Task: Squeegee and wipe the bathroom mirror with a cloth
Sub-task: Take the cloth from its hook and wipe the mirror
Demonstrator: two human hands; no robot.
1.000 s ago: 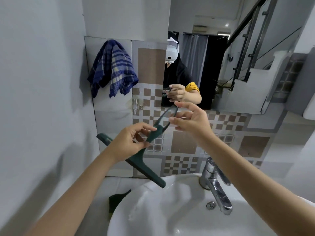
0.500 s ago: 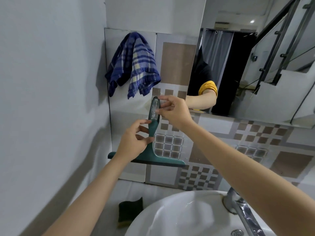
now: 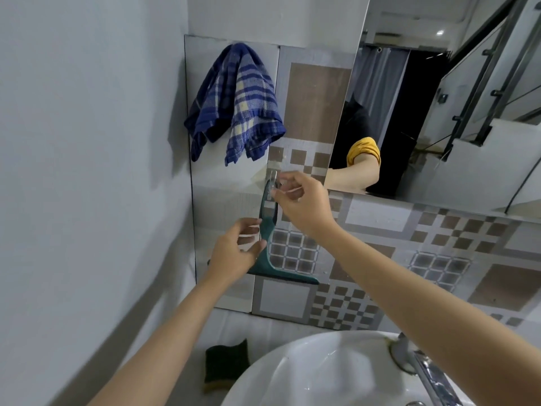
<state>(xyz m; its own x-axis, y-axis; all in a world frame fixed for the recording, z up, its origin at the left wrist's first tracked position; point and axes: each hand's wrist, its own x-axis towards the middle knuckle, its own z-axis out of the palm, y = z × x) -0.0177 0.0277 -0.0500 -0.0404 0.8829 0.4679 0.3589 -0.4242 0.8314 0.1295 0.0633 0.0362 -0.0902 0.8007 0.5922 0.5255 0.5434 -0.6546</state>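
Against the tiled wall left of the mirror (image 3: 456, 92), a green squeegee (image 3: 268, 247) hangs upright, handle up and blade down, its handle top at a small clear wall hook (image 3: 272, 178). The right hand (image 3: 301, 205) pinches the top of the handle at that hook, thumb and fingertips curled together around it. The left hand (image 3: 234, 254) is lower, fingers curled at the handle's base just above the blade; whether it truly grips or only touches, I cannot tell. Up and to the left, a blue plaid cloth (image 3: 237, 104) hangs draped on the wall, apart from both hands. Below, a white sink basin (image 3: 307, 373) sits with a chrome faucet (image 3: 421, 367) at its right, and a dark green sponge (image 3: 225, 364) lies on the tabletop just beside the basin's left rim.
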